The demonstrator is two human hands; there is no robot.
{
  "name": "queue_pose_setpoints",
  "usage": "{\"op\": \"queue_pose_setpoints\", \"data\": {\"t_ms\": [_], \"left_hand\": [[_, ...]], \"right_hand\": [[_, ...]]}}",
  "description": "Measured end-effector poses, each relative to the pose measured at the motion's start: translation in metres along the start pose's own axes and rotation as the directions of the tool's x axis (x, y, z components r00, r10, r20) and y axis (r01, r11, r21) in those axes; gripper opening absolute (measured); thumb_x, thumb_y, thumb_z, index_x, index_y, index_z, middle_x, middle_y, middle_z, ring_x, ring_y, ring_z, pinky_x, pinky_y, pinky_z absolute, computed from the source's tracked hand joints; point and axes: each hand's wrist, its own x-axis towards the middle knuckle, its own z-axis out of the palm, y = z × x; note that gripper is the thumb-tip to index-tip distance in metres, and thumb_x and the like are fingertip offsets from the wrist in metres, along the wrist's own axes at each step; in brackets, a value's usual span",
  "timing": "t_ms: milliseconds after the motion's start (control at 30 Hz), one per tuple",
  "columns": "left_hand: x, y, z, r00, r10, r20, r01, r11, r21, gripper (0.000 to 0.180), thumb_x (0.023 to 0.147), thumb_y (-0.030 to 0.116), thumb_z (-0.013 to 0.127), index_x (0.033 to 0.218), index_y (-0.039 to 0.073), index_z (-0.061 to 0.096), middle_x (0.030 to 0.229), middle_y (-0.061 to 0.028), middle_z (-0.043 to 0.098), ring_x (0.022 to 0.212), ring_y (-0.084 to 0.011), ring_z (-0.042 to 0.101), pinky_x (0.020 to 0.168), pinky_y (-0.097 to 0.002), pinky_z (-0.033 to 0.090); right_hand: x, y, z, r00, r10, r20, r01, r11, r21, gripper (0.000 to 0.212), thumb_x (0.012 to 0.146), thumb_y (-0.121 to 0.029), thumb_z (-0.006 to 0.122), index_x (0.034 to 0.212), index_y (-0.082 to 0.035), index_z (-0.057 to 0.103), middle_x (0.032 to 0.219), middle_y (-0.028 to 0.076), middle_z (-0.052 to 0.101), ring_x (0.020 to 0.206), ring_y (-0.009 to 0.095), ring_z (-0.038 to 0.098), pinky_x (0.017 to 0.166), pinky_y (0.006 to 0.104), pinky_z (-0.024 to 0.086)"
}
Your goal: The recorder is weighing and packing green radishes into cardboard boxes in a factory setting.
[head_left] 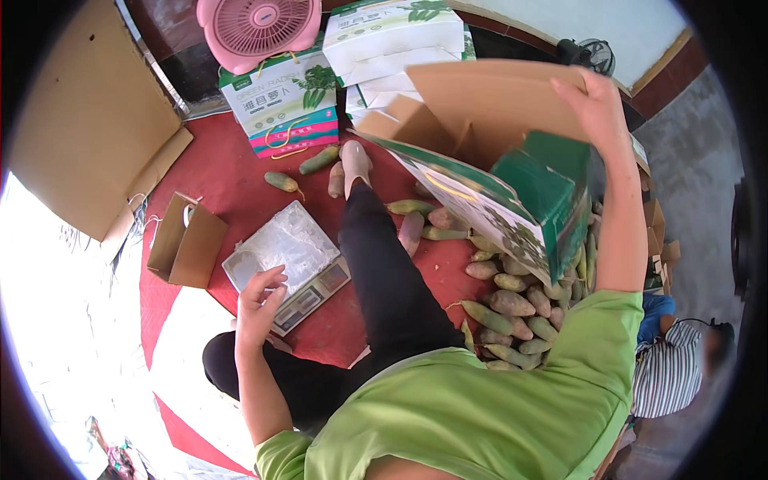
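My right hand (594, 102) is raised at the upper right and grips the brown flap of a green and white carton (512, 200), which hangs open and tilted above the floor. My left hand (260, 304) rests with fingers spread on the near edge of a flat weighing scale (284, 248) wrapped in clear plastic. A pile of long green and purple radishes (520, 308) lies under and beside the carton. My leg in black trousers (384, 272) stretches out between scale and pile.
Stacked printed cartons (288, 104) and a pink fan (258, 28) stand at the back. A small brown paper bag (186, 240) sits left of the scale, large flat cardboard (88, 120) beyond it. Loose radishes (282, 182) lie on the red mat. A striped bag (672, 368) is at right.
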Motion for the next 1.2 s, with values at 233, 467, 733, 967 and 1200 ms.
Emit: {"op": "queue_pose_setpoints", "data": {"t_ms": [233,467,733,967,1200], "left_hand": [[-0.007,-0.005,-0.010,1.000,0.001,-0.027,-0.002,1.000,-0.028,0.038,0.083,0.001,0.061,0.119,0.010,0.063,0.101,-0.0043,0.062,0.092,-0.0131,0.057,0.079,-0.0272,0.046],[-0.012,-0.005,-0.019,0.996,-0.033,-0.086,0.022,0.992,-0.127,0.046,0.082,-0.001,0.060,0.127,0.010,0.058,0.110,-0.0048,0.060,0.095,-0.0132,0.057,0.081,-0.0273,0.046],[-0.011,0.012,-0.025,0.980,-0.045,-0.194,0.030,0.996,-0.081,0.067,0.078,0.009,0.065,0.141,0.010,0.042,0.131,-0.0093,0.051,0.113,-0.0183,0.052,0.083,-0.0304,0.046],[-0.017,0.000,-0.031,0.952,-0.064,-0.300,0.030,0.993,-0.116,0.063,0.083,0.008,0.065,0.141,0.006,0.041,0.124,-0.0084,0.053,0.107,-0.0166,0.054,0.083,-0.0283,0.047],[-0.020,0.000,-0.036,0.875,-0.013,-0.484,-0.066,0.987,-0.144,0.051,0.091,0.005,0.059,0.139,0.001,0.042,0.114,-0.0089,0.059,0.094,-0.0148,0.060,0.073,-0.0244,0.049]], "right_hand": [[0.059,-0.132,0.049,0.982,-0.183,-0.047,0.187,0.975,0.122,0.035,0.083,-0.029,0.066,0.093,0.004,0.068,0.084,0.019,0.070,0.076,0.033,0.067,0.070,0.0441,0.050],[0.105,-0.193,0.166,0.866,-0.425,-0.264,0.461,0.883,0.090,0.032,0.082,-0.029,0.062,0.088,0.002,0.068,0.084,0.029,0.064,0.083,0.042,0.063,0.074,0.0482,0.050],[0.038,-0.193,0.288,0.964,-0.149,-0.220,0.234,0.867,0.440,0.027,0.080,-0.023,0.062,0.091,0.002,0.064,0.086,0.021,0.065,0.079,0.041,0.061,0.073,0.0439,0.050],[-0.095,-0.181,0.310,0.984,-0.177,0.000,0.136,0.758,0.638,0.046,0.077,-0.004,0.059,0.122,-0.004,0.051,0.115,0.020,0.058,0.102,0.039,0.057,0.087,0.0456,0.048],[-0.171,-0.176,0.294,0.897,-0.245,0.367,-0.091,0.711,0.698,0.027,0.076,-0.012,0.068,0.100,-0.003,0.059,0.090,0.017,0.058,0.082,0.033,0.061,0.072,0.0422,0.049]]}}
